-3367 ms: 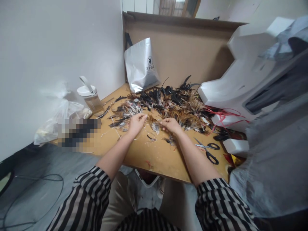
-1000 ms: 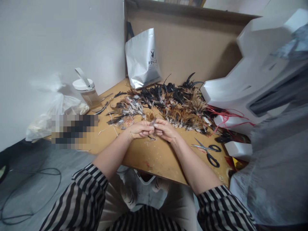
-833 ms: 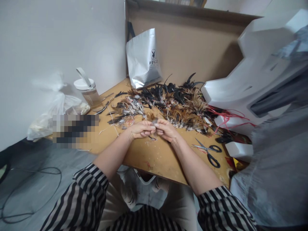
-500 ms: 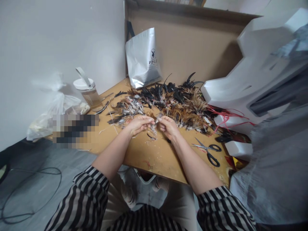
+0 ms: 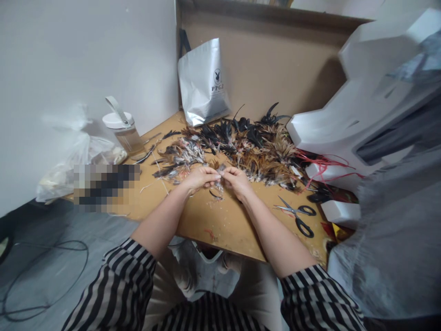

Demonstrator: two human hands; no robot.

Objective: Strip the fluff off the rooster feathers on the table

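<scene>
My left hand [image 5: 203,178] and my right hand [image 5: 237,180] meet above the table, thumbs and forefingers pinched together. A small greyish feather [image 5: 221,168] pokes up at the joined fingertips; its lower part is hidden by the fingers. Just behind the hands spreads a heap of feathers [image 5: 255,138], black along the back and brown in front. A paler bunch of feathers [image 5: 188,151] lies left of it. One thin dark curved feather [image 5: 216,195] rests on the table below the fingertips. Black-handled scissors [image 5: 296,214] lie with blades apart, right of my right forearm.
A silver bag [image 5: 203,82] stands behind the feathers against a cardboard panel [image 5: 275,59]. To the left are a lidded bottle [image 5: 127,133] and a plastic bag [image 5: 82,151]. Red strings [image 5: 324,165] hang by white foam pieces [image 5: 320,128] on the right. The wooden table [image 5: 220,230] ends before my knees.
My right hand has moved slightly left, so its fingertips now touch those of my left hand. The left hand has barely moved.
</scene>
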